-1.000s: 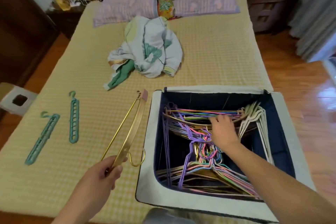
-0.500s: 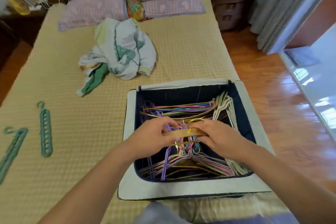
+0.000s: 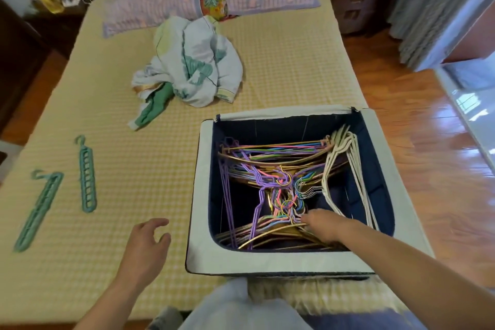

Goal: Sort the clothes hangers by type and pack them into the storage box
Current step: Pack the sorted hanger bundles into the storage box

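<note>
Inside, storage box (image 3: 197, 196) hangers (image 3: 270, 190) tangle — purple, pink, gold, white.

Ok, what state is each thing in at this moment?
Storage box: open, on the bed.
Gold hangers: inside the box.
White hangers: in the box, right side.
Two green hangers: lying on the bed.
Left hand: empty, fingers relaxed.
Right hand: in the box, on hangers.
</note>
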The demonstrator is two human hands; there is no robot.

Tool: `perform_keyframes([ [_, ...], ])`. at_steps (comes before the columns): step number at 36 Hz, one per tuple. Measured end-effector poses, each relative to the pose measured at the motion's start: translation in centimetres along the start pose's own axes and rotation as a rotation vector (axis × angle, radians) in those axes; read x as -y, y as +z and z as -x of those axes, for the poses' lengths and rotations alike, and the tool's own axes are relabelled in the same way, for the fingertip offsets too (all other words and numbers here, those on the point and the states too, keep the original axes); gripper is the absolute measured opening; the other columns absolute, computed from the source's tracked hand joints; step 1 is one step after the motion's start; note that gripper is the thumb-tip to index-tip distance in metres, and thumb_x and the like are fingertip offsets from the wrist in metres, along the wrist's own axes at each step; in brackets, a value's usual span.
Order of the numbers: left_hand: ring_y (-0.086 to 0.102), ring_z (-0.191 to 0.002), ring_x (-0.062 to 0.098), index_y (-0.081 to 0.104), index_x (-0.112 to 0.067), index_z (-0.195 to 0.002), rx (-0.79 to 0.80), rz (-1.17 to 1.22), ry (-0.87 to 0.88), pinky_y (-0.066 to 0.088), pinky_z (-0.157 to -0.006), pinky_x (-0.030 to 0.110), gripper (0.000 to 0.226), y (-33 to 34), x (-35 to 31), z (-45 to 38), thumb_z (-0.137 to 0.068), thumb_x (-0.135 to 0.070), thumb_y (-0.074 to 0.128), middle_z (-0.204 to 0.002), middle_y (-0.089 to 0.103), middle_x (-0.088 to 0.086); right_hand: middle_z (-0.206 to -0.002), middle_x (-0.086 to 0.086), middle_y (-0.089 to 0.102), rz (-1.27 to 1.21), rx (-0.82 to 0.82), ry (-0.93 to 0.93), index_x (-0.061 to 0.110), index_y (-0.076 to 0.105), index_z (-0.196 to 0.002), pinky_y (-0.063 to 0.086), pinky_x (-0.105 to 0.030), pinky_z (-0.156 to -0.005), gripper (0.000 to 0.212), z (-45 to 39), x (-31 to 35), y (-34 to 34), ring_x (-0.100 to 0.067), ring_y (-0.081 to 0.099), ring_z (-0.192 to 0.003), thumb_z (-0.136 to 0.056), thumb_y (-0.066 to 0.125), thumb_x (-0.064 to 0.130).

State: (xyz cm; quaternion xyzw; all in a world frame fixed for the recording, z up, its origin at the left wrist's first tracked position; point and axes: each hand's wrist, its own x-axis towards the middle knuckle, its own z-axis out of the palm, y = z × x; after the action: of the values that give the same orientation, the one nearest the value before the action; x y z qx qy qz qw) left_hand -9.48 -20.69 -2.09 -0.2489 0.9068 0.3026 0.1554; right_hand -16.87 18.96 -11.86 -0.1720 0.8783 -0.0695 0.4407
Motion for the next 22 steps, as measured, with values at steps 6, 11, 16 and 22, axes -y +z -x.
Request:
perform_keyframes([
  [6,0.049,-0.076,-0.004,0.062,-0.019,-0.132,-0.030,0.094,0.029,0.039,-0.076,0.027,0.032,0.4,-0.5,0.0,-0.100,-0.015,0.059,-0.146,0.039,0.009,-0.131,-0.012,0.061,0.049,-0.004,0.102,0.015,0.058,-0.131,0.047,-0.039,-0.099,0.035,0.9,0.5,-0.7,-0.031,0.058,-0.119,-0.098,0.051,0.024],
  [11,0.051,-0.082,-0.002,0.061,-0.023,-0.132,0.004,0.128,0.068,0.040,-0.088,0.031,0.031,-0.5,-0.6,0.1,-0.102,-0.019,0.058,-0.144,0.038,0.004,-0.124,-0.009,0.064,0.067,-0.170,0.134,0.018,0.059,-0.128,0.051,-0.036,-0.090,0.032,3.0,2.7,-4.8,-0.027,0.062,-0.112,-0.097,0.057,0.021],
  [16,0.050,-0.124,0.017,0.063,-0.026,-0.127,0.033,0.176,0.044,0.042,-0.094,0.031,0.026,-2.4,0.8,0.2,-0.102,-0.023,0.058,-0.140,0.043,0.000,-0.117,0.002,0.065,-0.034,-0.318,-0.027,0.028,0.061,-0.120,0.052,-0.035,-0.085,0.022,2.6,11.4,-10.6,-0.021,0.063,-0.107,-0.099,0.056,0.028],
  [22,0.061,-0.107,0.013,0.065,-0.035,-0.115,0.126,0.297,-0.020,0.043,-0.068,0.021,0.017,-5.6,3.4,0.3,-0.102,-0.027,0.058,-0.126,0.058,-0.003,-0.132,-0.003,0.064,-0.067,-0.396,-0.318,0.022,0.061,-0.131,0.048,-0.036,-0.098,0.033,0.0,26.5,-14.7,-0.025,0.058,-0.121,-0.101,0.049,0.028],
])
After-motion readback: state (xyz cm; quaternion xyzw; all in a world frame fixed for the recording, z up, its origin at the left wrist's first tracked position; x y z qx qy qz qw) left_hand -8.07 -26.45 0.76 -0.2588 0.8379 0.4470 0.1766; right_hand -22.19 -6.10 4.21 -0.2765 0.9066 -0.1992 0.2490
